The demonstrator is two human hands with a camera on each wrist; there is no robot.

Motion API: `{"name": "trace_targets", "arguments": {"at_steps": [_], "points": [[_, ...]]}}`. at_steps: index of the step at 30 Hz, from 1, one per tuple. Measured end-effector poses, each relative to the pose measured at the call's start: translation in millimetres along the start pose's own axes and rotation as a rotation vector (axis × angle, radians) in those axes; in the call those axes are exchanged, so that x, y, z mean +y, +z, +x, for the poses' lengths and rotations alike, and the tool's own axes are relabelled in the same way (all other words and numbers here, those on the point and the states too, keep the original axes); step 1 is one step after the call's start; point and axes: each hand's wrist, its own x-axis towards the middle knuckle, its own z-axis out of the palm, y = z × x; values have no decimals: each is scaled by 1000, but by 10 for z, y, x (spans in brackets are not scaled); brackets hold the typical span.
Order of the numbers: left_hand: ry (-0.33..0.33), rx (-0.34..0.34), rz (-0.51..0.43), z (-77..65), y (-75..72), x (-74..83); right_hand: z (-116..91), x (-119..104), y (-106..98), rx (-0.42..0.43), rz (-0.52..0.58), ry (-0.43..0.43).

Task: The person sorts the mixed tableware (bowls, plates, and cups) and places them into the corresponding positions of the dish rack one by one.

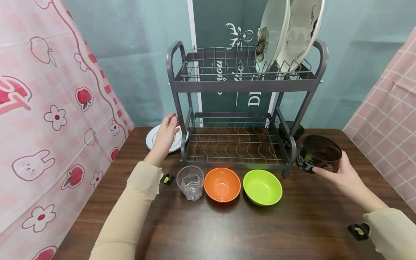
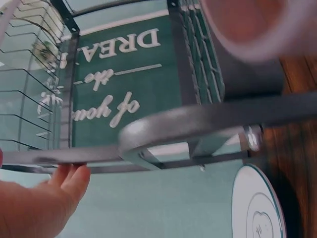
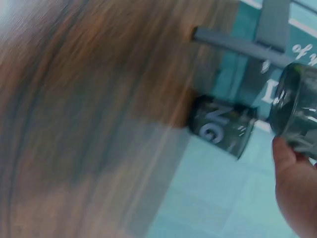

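Observation:
My right hand (image 1: 341, 177) grips a dark see-through cup (image 1: 320, 153) with white lettering, to the right of the dish rack (image 1: 247, 86). In the right wrist view that cup (image 3: 302, 106) is at the right edge, with the hand's fingers (image 3: 285, 158) at its side. A second dark cup (image 1: 290, 130) stands behind the rack's right post. My left hand (image 1: 165, 133) is beside the rack's left post, over a white plate (image 1: 152, 139) that it partly covers. In the left wrist view its fingertips (image 2: 74, 178) are right at a rack bar, fingers loosely bent.
A clear glass (image 1: 190, 184), an orange bowl (image 1: 222, 185) and a green bowl (image 1: 262, 187) stand in a row before the rack. Large plates (image 1: 300, 34) stand upright on its upper right. Pink patterned cloths (image 1: 61, 144) hang at both sides of the wooden table (image 1: 227, 231).

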Motion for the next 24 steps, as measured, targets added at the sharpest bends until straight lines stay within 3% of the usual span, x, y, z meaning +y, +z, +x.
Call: {"name": "trace_targets", "arguments": {"at_steps": [7,10,16,24], "points": [[92,103,-117,-202,51,141,-47,-284,110,28,10,-96],[153,93,-117,-295,99,222,-45,-446,219,30,0,-174],[297,-104,-34,-484,244,384,-38,-796,455,-6,-26,-257],[451,-334,220,-718,485,484,-20,-1178,696,-148,24,-267]]}}
